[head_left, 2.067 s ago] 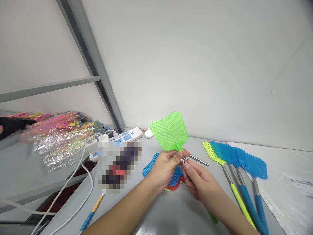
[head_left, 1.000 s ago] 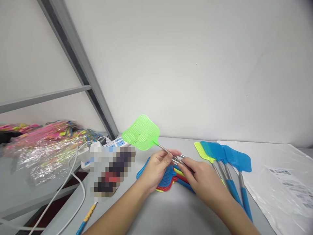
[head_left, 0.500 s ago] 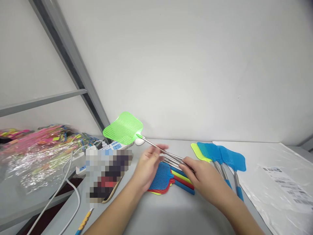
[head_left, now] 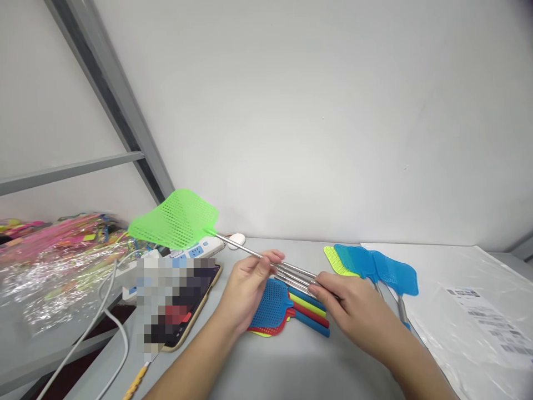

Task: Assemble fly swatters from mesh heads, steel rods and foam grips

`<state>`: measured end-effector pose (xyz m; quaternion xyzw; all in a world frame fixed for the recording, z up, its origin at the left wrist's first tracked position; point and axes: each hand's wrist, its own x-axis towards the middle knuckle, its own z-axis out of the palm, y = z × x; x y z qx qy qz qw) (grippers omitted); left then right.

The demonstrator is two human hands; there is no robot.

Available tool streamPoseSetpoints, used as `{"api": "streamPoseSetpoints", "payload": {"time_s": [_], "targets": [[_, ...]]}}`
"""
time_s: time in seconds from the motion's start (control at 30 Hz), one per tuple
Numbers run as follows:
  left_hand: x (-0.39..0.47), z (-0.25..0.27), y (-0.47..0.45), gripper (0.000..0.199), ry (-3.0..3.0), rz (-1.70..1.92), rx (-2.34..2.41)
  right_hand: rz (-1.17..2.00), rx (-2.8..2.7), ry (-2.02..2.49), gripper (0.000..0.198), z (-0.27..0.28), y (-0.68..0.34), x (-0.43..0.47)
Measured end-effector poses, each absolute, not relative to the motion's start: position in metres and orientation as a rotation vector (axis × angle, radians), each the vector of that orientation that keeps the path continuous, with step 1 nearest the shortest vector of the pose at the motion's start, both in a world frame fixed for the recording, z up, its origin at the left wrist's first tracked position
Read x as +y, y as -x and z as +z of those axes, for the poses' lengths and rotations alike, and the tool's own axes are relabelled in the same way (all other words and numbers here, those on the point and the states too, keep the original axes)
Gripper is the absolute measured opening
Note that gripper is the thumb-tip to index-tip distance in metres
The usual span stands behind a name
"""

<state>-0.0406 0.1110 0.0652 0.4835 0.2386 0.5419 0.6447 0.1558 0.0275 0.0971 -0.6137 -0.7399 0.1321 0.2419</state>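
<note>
A bright green fly swatter (head_left: 179, 219) is raised over the table, its mesh head up at the left and its thin metal shaft slanting down to the right. My left hand (head_left: 245, 289) is closed around that shaft near its middle. Farther right, my right hand (head_left: 353, 305) grips a bunch of several metal rods (head_left: 295, 274), and the green swatter's shaft runs in with them. The rods' ends are hidden in my right fist. Beneath my hands lies a stack of swatters, with a blue mesh head (head_left: 272, 305) on top and coloured handles (head_left: 310, 315) pointing right.
More swatters with blue heads (head_left: 397, 272) and a yellow-green one (head_left: 335, 261) lie at the right. Beyond them is a white plastic package (head_left: 449, 311) with a label. At left are a phone (head_left: 204, 303), a power strip (head_left: 200, 250), white cables (head_left: 112, 278) and plastic-wrapped goods (head_left: 62, 266).
The green swatter's head has moved left, with more of its shaft showing. My left hand has shifted slightly left and down. My right hand keeps its grip in nearly the same place.
</note>
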Motion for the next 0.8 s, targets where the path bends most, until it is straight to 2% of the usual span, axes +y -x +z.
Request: {"api": "streamPoseSetpoints", "payload": {"time_s": [0.2, 0.37, 0.47, 0.8], "targets": [[0.128, 0.077, 0.056, 0.020, -0.997, 1.449, 0.551, 0.370, -2.024, 1.730, 0.039, 0.099, -0.162, 0.027], [0.103, 0.062, 0.035, 0.031, -1.204, 1.114, 0.676, 0.267, -2.065, 1.673, 0.036, 0.095, -0.157, 0.030], [0.092, 0.060, 0.026, 0.033, -1.229, 1.036, 0.643, 0.255, -2.090, 1.640, 0.037, 0.094, -0.154, 0.030], [0.110, 0.085, 0.048, 0.027, -1.152, 1.372, 0.502, 0.257, -2.062, 1.616, 0.039, 0.102, -0.155, 0.025]]}}
